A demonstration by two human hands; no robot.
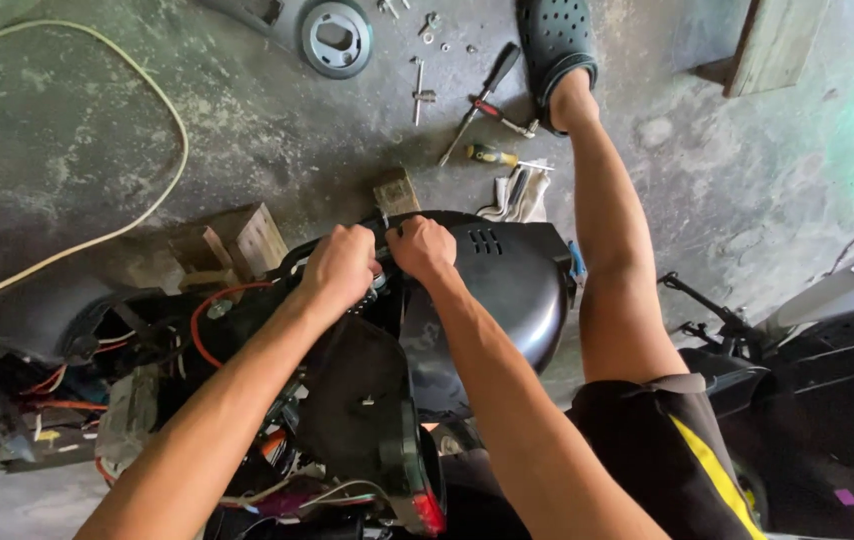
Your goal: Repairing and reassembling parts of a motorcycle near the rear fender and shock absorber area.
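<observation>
My left hand (339, 268) and my right hand (421, 249) sit close together at the far edge of a scooter's black rear body panel (507, 290). Both are closed into fists; the left grips the dark panel edge, and the right closes on a thin dark rod or tool at that edge. What exactly lies under the fingers is hidden. Below my arms are exposed wiring, an orange cable (209, 310) and a red tail light (429, 512).
On the concrete floor beyond lie screwdrivers (477, 100), bolts (421, 92), a round grey cover (336, 37), rags (517, 195), wood blocks (247, 243) and a pale cable (147, 110). My bare right leg (612, 260) in a dark clog stretches forward; another scooter (827, 330) stands right.
</observation>
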